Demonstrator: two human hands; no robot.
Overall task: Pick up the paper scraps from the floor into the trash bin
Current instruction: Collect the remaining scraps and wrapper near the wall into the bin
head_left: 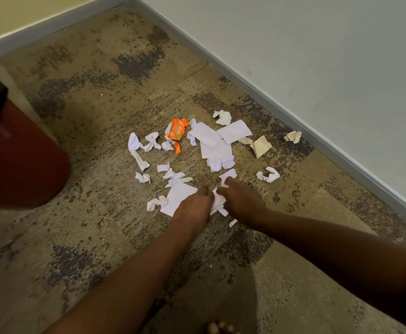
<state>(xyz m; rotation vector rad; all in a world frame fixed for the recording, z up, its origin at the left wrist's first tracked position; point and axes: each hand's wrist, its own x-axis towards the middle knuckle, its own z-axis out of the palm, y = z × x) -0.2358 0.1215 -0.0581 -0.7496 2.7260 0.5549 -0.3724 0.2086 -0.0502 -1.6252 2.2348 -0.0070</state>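
Note:
Several white paper scraps (215,141) lie scattered on the carpet, some flat, some crumpled. My left hand (192,207) rests palm down on a flat white sheet (177,196) at the near edge of the pile. My right hand (240,201) is beside it, fingers curled around a white scrap (218,201) between the two hands. A dark red trash bin (21,165) with a black liner stands at the left edge, partly out of frame.
An orange snack wrapper (176,132) lies among the scraps. Beige paper pieces (261,145) sit toward the wall at right. A grey baseboard (317,136) runs diagonally behind the pile. My bare toes (221,328) show at the bottom.

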